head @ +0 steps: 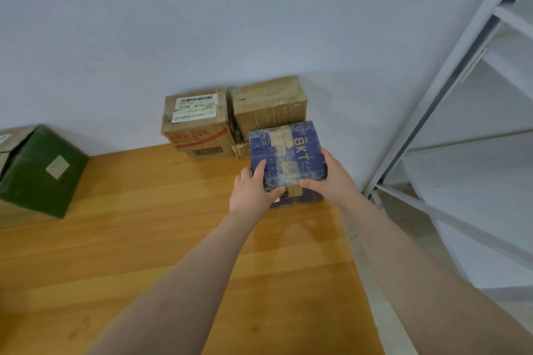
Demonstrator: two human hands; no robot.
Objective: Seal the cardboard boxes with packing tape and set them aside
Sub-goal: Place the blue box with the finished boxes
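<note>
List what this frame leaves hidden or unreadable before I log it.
1. Head view: the underside of the blue box, hidden by the box itself and by the left hand and right hand gripping it. Whether it rests on the table is unclear.
2. Print on the shipping label: too small and blurred.
3. Green box: cut off by the left edge.
4. Small box behind the blue box: mostly hidden by it.
</note>
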